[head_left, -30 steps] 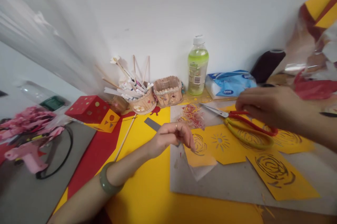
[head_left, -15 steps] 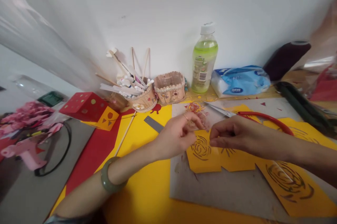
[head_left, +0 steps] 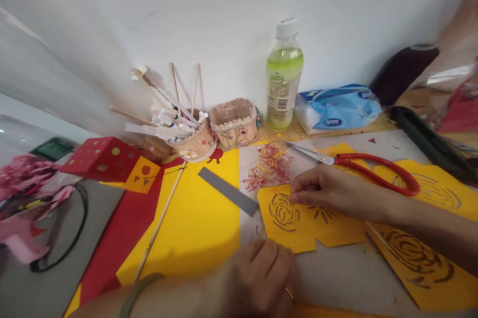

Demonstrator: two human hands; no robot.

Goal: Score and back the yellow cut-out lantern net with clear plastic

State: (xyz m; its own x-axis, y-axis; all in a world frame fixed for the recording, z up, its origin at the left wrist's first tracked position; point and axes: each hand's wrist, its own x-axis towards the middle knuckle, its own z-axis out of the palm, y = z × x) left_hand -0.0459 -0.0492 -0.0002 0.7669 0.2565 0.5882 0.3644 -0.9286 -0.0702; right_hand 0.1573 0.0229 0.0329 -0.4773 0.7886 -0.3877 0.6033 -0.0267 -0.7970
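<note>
My right hand (head_left: 332, 191) rests over a yellow cut-out card (head_left: 306, 238) with swirl-shaped slits. Its thumb and forefinger are pinched together at the card's swirl; anything between them is too small to make out. Closer to me, my left hand (head_left: 263, 275) hangs low with its fingers curled, slightly blurred, and its fingertips are hidden. Red-handled scissors (head_left: 373, 168) lie partly behind my right wrist. A grey ruler (head_left: 228, 191) lies left of the card. Another slit yellow piece (head_left: 407, 278) sits under my right forearm.
Red and yellow paper scraps (head_left: 269, 166) are heaped behind the card. At the back stand a green drink bottle (head_left: 284, 83), a tissue pack (head_left: 339, 106) and two decorated pots (head_left: 234, 123). A red box (head_left: 102, 158) and a pink glue gun (head_left: 22, 238) are left.
My left hand has drawn back from the card toward me, and its fingers have curled in. The right hand stays pinched at the card. The view has shifted slightly.
</note>
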